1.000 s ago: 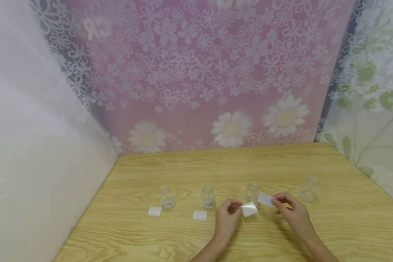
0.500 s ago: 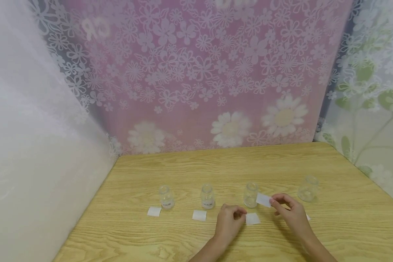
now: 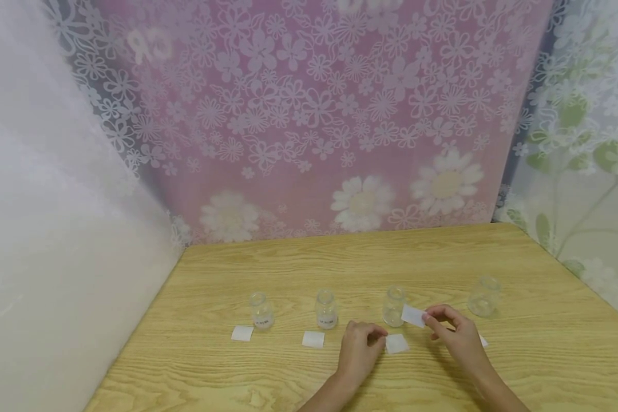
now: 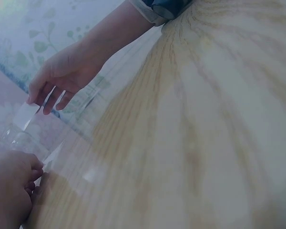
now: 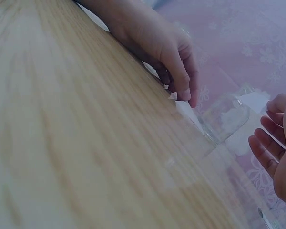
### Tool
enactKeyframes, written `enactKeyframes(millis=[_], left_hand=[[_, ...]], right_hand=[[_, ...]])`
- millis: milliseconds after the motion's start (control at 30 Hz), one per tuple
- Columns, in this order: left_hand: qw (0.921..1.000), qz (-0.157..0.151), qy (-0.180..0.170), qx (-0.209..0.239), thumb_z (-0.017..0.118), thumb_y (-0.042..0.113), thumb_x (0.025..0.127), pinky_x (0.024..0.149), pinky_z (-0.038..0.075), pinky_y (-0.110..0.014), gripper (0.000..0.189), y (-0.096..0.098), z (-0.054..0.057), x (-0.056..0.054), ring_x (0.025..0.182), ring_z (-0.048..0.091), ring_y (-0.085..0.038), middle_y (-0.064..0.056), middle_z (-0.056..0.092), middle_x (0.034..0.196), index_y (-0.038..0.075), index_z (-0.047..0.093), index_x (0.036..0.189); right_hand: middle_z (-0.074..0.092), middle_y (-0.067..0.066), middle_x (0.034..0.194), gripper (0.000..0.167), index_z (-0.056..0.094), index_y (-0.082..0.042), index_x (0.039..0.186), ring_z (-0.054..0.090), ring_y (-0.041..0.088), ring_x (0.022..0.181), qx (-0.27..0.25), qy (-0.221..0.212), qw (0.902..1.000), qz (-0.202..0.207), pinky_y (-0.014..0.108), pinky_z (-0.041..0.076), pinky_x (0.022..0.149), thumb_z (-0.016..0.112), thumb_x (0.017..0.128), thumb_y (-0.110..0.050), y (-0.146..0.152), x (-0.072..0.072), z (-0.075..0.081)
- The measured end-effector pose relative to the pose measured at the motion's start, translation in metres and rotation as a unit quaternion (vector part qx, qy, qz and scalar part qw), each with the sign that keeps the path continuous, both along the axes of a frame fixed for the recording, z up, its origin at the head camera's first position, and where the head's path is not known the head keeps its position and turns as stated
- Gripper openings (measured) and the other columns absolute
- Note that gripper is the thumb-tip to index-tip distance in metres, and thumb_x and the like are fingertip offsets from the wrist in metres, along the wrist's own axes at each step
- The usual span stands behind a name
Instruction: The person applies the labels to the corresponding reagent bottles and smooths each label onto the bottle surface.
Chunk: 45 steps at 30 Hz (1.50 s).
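Observation:
My right hand (image 3: 458, 335) pinches a small white label (image 3: 414, 316) by its right edge, raised in front of the third glass jar (image 3: 393, 309). The label also shows in the right wrist view, between thumb and fingers. My left hand (image 3: 359, 348) rests low over the table, fingers curled, thumb and forefinger at the left edge of a shiny white backing paper (image 3: 397, 343). That paper lies on the wood just before the third jar. In the right wrist view the left fingertips meet the paper's (image 5: 188, 114) edge.
Two glass jars with printed labels, one at far left (image 3: 261, 312) and one beside it (image 3: 327, 310), have white squares (image 3: 242, 333) (image 3: 313, 339) before them. A fourth glass jar (image 3: 484, 297) stands at right. Another white piece (image 3: 483, 341) is partly hidden by my right hand.
My left hand has lowered the shiny backing paper from the air onto the table. My right hand, with the white label, has shifted very slightly left.

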<state>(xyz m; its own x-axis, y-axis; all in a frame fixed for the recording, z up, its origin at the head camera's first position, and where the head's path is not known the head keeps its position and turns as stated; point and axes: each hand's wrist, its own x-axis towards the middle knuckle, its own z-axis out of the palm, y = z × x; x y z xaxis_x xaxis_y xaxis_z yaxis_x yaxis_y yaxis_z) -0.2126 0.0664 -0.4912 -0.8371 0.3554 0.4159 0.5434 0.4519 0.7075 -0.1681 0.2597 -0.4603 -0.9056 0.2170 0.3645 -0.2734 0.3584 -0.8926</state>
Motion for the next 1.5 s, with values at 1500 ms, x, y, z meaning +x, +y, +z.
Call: enactKeyframes(millis=[1500], left_hand=[[0.9336, -0.034, 0.353, 0.048, 0.081, 0.012, 0.068, 0.075, 0.034, -0.008, 0.018, -0.001, 0.009, -0.002, 0.075, 0.047, -0.004, 0.009, 0.055, 0.082, 0.018, 0.067, 0.079]], right_hand=[[0.054, 0.007, 0.085, 0.023, 0.049, 0.004, 0.103, 0.053, 0.015, 0.069, -0.155, -0.158, 0.9750, 0.021, 0.028, 0.048, 0.053, 0.058, 0.091, -0.014, -0.046, 0.012, 0.013]])
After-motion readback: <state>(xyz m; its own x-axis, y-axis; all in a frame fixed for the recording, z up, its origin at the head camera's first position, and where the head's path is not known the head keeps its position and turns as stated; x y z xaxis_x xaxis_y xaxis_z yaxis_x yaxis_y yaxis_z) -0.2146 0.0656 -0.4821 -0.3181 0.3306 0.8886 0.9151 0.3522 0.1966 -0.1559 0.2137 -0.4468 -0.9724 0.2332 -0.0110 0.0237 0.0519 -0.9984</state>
